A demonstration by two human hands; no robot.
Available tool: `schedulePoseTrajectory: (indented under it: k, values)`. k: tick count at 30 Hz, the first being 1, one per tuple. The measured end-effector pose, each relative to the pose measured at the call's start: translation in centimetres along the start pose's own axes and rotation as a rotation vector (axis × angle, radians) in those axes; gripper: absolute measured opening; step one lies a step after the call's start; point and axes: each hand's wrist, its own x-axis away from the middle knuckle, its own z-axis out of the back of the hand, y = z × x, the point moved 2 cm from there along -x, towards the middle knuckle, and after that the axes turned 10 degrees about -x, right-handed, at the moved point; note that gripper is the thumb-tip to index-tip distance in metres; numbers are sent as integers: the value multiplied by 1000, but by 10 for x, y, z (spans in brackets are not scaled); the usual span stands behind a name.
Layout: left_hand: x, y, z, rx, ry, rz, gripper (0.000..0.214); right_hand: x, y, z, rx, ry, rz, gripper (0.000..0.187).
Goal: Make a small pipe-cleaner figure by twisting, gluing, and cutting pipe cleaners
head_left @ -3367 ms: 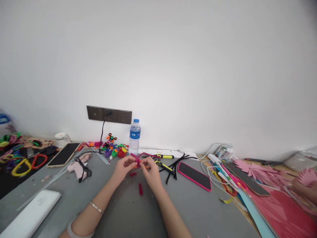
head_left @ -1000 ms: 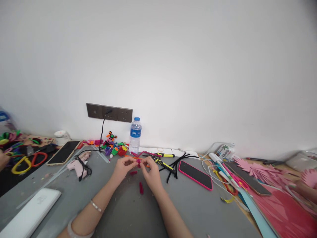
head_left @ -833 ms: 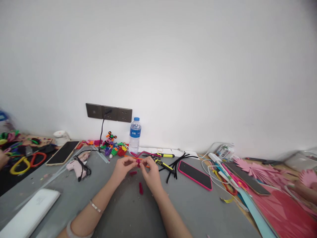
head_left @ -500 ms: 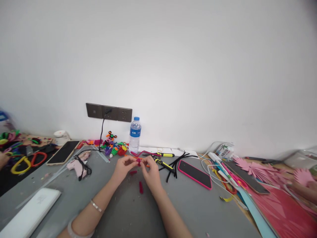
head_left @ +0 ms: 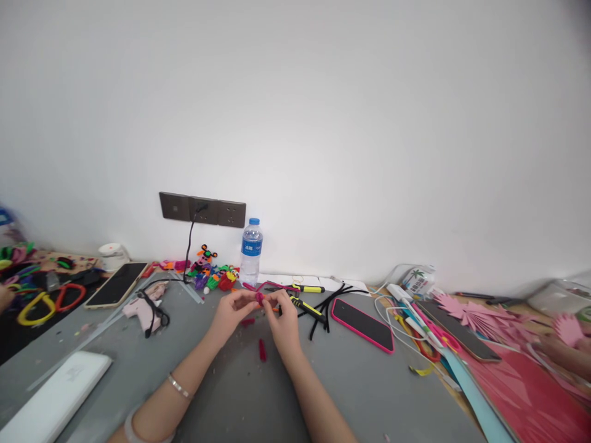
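Note:
Between my fingertips is a small magenta piece of fuzzy pipe cleaner [head_left: 259, 298], curled into a little bundle. My left hand [head_left: 233, 311] pinches it from the left, and my right hand [head_left: 281, 317] pinches it from the right. Just beyond my fingers lies a bent magenta pipe cleaner [head_left: 279, 285]. A short dark-pink piece [head_left: 262, 349] rests on the grey table [head_left: 240, 400] below my hands, with another pink piece [head_left: 248, 322] nearer my left fingers. Yellow-and-black pliers [head_left: 308, 309] lie behind my right hand.
Black pipe cleaners [head_left: 325, 307] and a pink-cased phone [head_left: 363, 325] lie to the right. A water bottle [head_left: 252, 249] stands by the wall near colourful fuzzy figures [head_left: 217, 274]. A pink glue gun [head_left: 145, 311] and a white power bank [head_left: 58, 397] are leftward. Other people's hands show at both edges.
My fingers have shifted slightly around the magenta piece, and more of it shows between them. Both hands stay in nearly the same place.

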Motion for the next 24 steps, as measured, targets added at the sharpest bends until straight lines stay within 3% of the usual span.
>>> schedulePoseTrajectory:
  k: [17,24]
  values:
    - [3,7,-2,7,10,14,25,2,-4,0,24,19,13,13]
    - [3,5,-4,-9,34,15,27,2,-8,0,156,16,37,14]
